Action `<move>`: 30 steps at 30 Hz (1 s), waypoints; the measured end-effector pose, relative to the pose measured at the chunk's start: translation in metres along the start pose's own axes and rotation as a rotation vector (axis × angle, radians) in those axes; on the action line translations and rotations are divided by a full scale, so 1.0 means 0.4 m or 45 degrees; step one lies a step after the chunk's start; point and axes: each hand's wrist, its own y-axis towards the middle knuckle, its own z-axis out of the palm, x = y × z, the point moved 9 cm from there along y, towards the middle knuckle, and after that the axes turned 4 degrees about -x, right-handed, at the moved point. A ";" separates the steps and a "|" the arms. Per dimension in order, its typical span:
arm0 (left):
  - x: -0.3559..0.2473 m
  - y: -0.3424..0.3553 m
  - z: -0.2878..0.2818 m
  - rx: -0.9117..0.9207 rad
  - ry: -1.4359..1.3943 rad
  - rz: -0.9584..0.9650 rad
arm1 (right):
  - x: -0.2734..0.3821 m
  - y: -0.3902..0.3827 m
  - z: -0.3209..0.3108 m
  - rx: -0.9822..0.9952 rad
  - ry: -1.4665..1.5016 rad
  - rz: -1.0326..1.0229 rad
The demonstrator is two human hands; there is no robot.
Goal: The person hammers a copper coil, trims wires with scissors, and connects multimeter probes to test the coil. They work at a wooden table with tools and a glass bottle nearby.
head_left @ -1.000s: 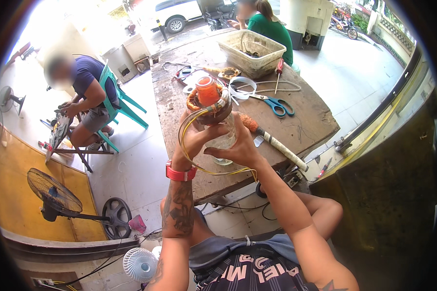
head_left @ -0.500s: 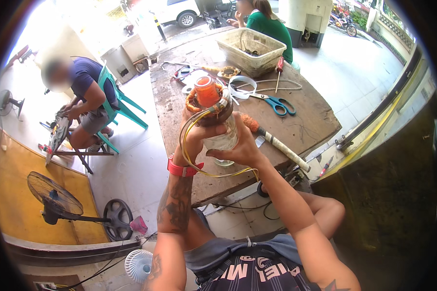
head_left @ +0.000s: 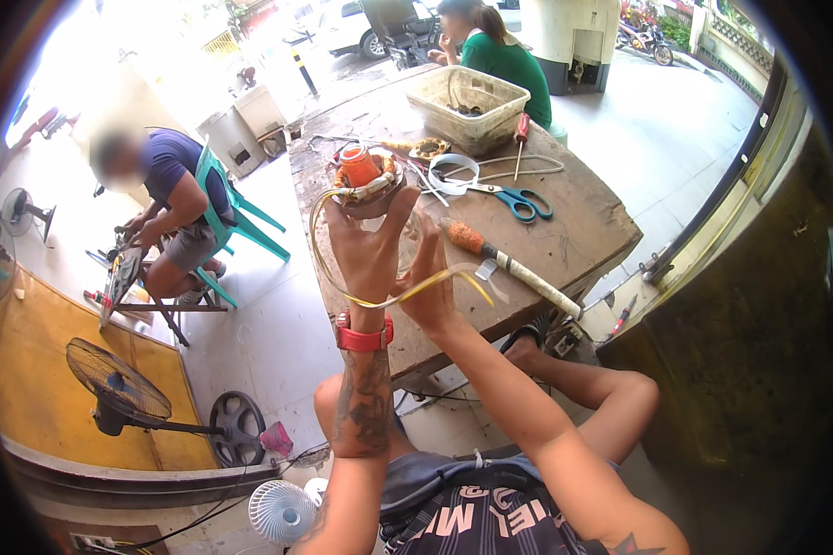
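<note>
My left hand is curled under a ring-shaped wound coil with an orange cylinder standing up inside it. Yellow and pale wires loop down from the coil past my left wrist. Just right of it, my right hand grips a clear glass bottle below the coil; much of the bottle is hidden by my hands. Right of my hands lie a stick tool with an orange wrapped end, blue-handled scissors and a white tape strip.
The worn wooden table bears a plastic bin and a red screwdriver. A person in green sits beyond. Another in navy works on a green chair at left. A fan stands at lower left.
The coil and both hands have shifted left and away from me. My left hand has turned, showing more of itself, and my right fingers are more upright. The wire loop has swung left.
</note>
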 end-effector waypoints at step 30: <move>-0.052 0.161 -0.065 0.275 -0.754 -0.078 | -0.009 0.022 0.016 0.154 -0.024 0.072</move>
